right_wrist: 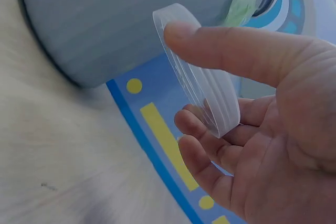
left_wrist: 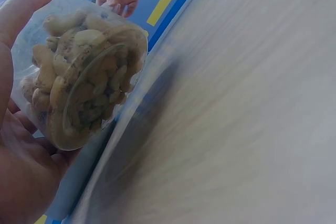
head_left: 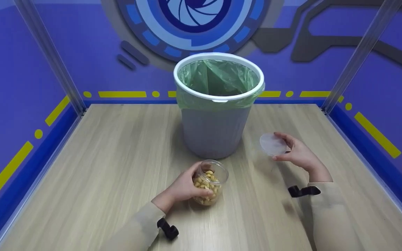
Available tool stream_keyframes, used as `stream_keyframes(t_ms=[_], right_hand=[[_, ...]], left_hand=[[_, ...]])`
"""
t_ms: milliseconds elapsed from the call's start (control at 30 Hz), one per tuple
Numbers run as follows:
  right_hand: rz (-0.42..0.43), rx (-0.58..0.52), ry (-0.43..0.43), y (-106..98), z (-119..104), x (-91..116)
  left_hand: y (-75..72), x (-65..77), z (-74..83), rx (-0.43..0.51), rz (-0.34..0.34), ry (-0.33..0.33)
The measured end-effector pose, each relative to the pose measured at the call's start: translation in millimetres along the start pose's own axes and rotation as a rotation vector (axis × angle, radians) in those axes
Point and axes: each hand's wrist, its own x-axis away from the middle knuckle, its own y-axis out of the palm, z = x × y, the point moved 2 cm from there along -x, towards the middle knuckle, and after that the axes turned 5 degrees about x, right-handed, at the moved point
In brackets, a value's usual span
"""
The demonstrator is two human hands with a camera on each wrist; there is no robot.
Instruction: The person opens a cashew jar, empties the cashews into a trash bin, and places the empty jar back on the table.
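A clear plastic jar (head_left: 210, 184) part filled with pale, curved nuts (left_wrist: 84, 72) is gripped by my left hand (head_left: 184, 184), thumb on one side and fingers round the other. The jar's mouth is uncovered and leans toward the bin. In the left wrist view its base hangs over the table, with a shadow below. My right hand (head_left: 300, 155) pinches a round translucent lid (head_left: 273, 144) by its edge, thumb against fingers, held up off the table to the right of the jar. In the right wrist view the lid (right_wrist: 199, 77) stands nearly on edge.
A grey bin (head_left: 215, 129) with a white rim and green bag liner (head_left: 218, 75) stands just beyond the jar. Blue printed walls (head_left: 117, 80) enclose the wooden table (head_left: 124, 146) at the back and both sides.
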Motion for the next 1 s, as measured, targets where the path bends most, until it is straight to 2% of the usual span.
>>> stream_keyframes(t_ms=[433, 667, 1000], right_hand=[[0.048, 0.120, 0.058, 11, 40, -10], [0.032, 0.095, 0.060, 18, 56, -12], [0.022, 0.083, 0.048, 26, 64, -12]], left_hand=[[0.3, 0.0, -1.2, 0.005, -0.003, -0.011], [0.4, 1.2, -0.6, 0.001, 0.000, -0.035], [0.4, 1.7, -0.6, 0.001, -0.003, -0.029]])
